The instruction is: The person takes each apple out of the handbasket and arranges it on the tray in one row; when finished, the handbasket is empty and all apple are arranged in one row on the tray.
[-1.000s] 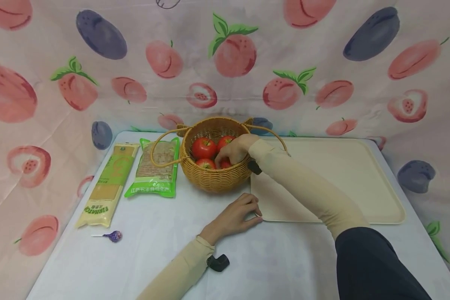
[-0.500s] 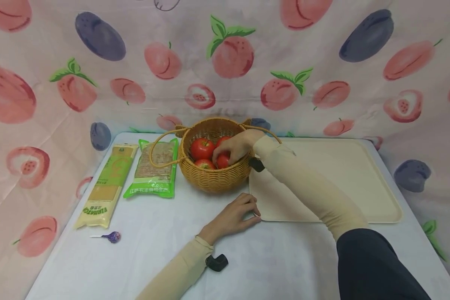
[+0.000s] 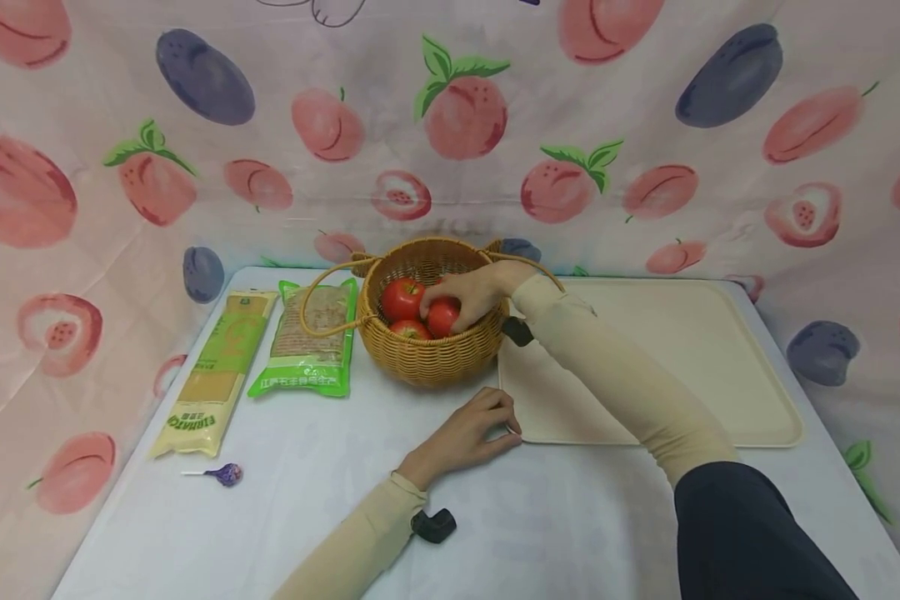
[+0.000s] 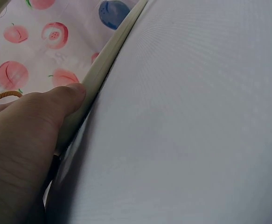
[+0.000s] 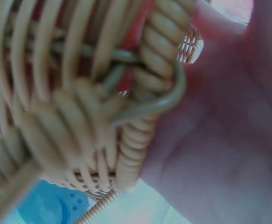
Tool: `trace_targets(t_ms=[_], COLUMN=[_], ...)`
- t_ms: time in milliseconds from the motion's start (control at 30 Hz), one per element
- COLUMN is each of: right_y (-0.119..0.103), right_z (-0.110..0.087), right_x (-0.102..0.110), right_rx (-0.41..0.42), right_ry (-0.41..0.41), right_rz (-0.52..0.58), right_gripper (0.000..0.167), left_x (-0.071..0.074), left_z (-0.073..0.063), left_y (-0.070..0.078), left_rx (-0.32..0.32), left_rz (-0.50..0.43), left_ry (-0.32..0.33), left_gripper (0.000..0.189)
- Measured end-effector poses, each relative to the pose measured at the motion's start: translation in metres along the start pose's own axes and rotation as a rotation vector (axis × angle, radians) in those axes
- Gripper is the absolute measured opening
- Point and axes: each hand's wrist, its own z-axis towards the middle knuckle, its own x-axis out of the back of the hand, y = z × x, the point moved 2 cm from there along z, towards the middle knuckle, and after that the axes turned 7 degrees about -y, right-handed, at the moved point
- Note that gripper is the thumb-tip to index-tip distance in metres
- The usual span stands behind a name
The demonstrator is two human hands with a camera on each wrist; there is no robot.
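Your right hand (image 3: 477, 292), fingers clamped on an apple (image 3: 442, 319) inside the basket (image 3: 427, 362), has brought it into fuller view, apparently beginning a lift. Your left hand (image 3: 467, 428) rests at the tray (image 3: 727, 367), fingers loosely bent.

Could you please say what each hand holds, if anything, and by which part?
Right hand: an apple, by its sides. Left hand: touching the tray, hold unclear.

I'd call this a makeshift tabletop set, with fruit-printed cloth (image 3: 450, 192) hung close behind a white-covered surface (image 3: 300, 450) displaying packaged food (image 3: 309, 337).
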Motion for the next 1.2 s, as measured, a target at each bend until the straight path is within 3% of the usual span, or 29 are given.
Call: trace_targets(t_ms=[333,700,1033,1200], right_y=[0.005,0.012,0.019,0.022], right_z=[-0.002,-0.012,-0.017,-0.019], right_x=[0.0,-0.003,-0.005,-0.007], right_rx=[0.066,0.023,0.163,0.194], right_ry=[0.114,0.204,0.361,0.411], right_rz=[0.016,0.1,0.124,0.138], right_gripper=[0.053,0.061,0.06,0.06], left_x=[-0.002,-0.002,-0.001,-0.003], left_z=[0.001,0.0,0.002,0.001], left_y=[-0.002,-0.003,-0.002,-0.003], left_rx=[-0.009,0.005,0.018,0.016], left_rz=[0.007,-0.003,-0.008,-0.007], left_ry=[0.005,0.0,-0.013,-0.011], left_gripper=[0.007,0.007,0.008,0.008])
